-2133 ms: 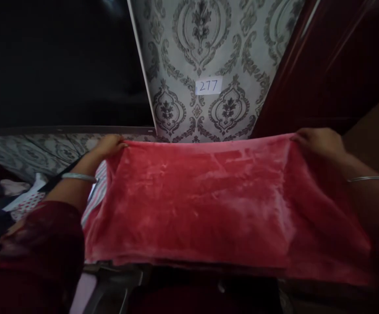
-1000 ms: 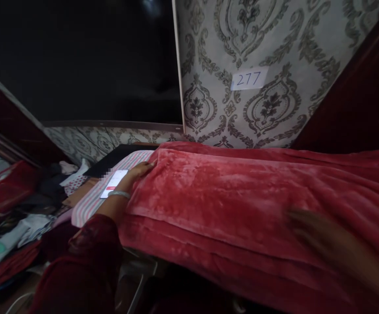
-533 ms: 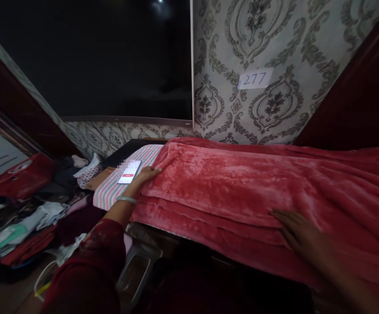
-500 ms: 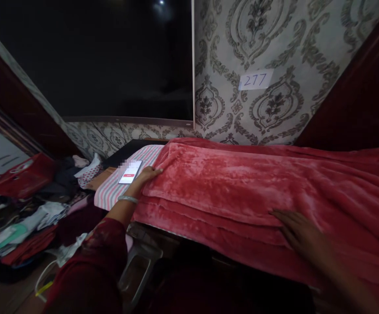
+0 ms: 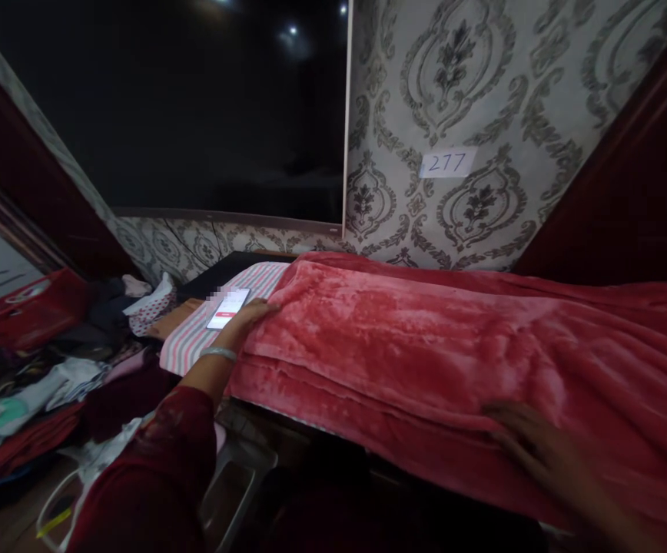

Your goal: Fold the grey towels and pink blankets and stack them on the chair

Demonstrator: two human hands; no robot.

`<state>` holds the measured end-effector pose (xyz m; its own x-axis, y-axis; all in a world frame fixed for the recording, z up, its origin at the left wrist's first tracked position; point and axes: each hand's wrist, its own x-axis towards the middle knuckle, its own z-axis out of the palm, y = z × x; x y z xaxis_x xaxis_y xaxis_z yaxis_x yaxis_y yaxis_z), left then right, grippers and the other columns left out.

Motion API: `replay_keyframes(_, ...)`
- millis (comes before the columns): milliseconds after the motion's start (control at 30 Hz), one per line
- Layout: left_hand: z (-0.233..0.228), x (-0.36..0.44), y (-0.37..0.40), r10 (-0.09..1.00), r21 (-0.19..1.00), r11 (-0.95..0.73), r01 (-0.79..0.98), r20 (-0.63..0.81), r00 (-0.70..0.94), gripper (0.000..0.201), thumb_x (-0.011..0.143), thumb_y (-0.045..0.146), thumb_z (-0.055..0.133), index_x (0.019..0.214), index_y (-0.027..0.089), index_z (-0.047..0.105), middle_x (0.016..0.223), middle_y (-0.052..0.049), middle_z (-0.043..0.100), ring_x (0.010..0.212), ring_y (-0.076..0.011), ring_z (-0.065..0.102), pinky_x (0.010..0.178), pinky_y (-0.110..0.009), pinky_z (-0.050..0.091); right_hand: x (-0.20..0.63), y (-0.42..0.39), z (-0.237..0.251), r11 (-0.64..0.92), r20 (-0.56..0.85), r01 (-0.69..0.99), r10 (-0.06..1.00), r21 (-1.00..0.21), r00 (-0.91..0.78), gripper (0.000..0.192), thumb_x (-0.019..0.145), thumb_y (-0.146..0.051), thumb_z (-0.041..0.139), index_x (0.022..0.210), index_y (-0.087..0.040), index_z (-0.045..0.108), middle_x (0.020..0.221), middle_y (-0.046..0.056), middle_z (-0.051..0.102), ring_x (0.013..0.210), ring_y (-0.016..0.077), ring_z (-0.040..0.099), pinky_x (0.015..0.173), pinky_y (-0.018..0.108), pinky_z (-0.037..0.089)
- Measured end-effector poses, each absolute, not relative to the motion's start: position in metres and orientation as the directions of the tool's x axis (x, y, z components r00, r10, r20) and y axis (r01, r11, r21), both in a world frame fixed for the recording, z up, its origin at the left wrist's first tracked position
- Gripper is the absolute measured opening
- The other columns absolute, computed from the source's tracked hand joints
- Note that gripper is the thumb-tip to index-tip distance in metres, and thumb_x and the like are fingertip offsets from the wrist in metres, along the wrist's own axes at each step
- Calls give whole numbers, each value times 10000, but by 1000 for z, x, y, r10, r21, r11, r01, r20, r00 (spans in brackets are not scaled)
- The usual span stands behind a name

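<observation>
A thick red plush blanket (image 5: 379,330) lies in folded layers along a table, its stacked edges showing at the front. At the blanket's left end is my left hand (image 5: 251,313), its fingers closed on the edge; the fingertips are partly hidden. My right hand (image 5: 532,442) rests on the front part of the blanket, fingers stretched out and slightly blurred. Just left of my left hand, a lit phone (image 5: 228,309) lies on a pink, grey and white striped cloth (image 5: 187,342) that passes beneath the blanket.
A large dark television (image 5: 195,107) hangs on the patterned wall behind. Beside it is a paper marked 277 (image 5: 447,163). Piled clothes (image 5: 74,384) and a red bag (image 5: 28,311) are at the left. Below the table's front stands a pale plastic stool (image 5: 235,476).
The view has shifted slightly. My right hand has slid a little toward the front edge, and the blanket near it is more wrinkled. My left hand stays at the left end.
</observation>
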<state>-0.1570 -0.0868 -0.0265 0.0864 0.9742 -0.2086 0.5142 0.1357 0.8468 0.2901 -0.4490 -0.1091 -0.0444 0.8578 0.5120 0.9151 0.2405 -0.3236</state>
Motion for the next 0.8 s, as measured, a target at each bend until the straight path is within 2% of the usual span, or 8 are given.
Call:
replay_keyframes(100,-30,-155,-76,951,865,182,468,-276,140,439,570,530,843,789,186,683,782,-104,748,705,-279,710,587,-344,560,291,-453,-113,211,490,906,872,-367,-4,423,984,-535,445,1003,-249,757,999,94,762,891,271,741,757,409,645)
replay_keyframes(200,-32,-156,-74,929,875,222,431,-324,179,474,497,510,884,786,181,702,775,-106,753,701,-287,713,615,-361,578,296,-457,-120,181,466,903,884,-391,24,421,989,-525,429,1030,-258,751,1042,94,751,917,280,731,784,436,636)
replay_keyframes(300,-33,-162,-89,903,884,252,394,-361,234,549,429,503,911,823,171,720,823,-111,764,729,-293,718,655,-376,593,300,-459,-128,189,464,911,886,-367,3,388,986,-488,435,1061,-261,741,1056,88,745,947,280,720,801,442,624)
replay_keyframes(400,-33,-170,-113,882,883,259,391,-381,276,609,430,533,907,881,165,726,844,-102,764,763,-297,720,667,-380,591,299,-458,-130,208,469,917,883,-341,-26,356,981,-427,438,1096,-261,731,1051,85,739,964,268,710,800,428,614)
replay_keyframes(600,-32,-181,-140,969,789,165,592,-240,50,350,651,464,783,828,178,683,723,-43,696,744,-250,687,604,-304,542,294,-460,-119,179,450,908,893,-379,12,347,988,-380,422,1123,-265,720,1078,77,735,989,259,700,838,423,593)
replay_keyframes(700,-28,-184,-140,977,725,159,670,-215,2,329,665,446,752,847,183,674,758,-36,692,776,-253,682,599,-290,534,290,-463,-115,167,459,912,888,-375,26,329,986,-369,442,1153,-271,708,1126,75,726,1031,260,688,872,426,580)
replay_keyframes(800,-27,-184,-137,975,640,169,750,-221,-31,314,660,439,730,839,190,663,796,-47,696,784,-261,680,598,-296,534,285,-464,-118,207,465,917,885,-340,-27,318,983,-326,457,1154,-258,716,1155,90,709,1059,252,673,881,426,572)
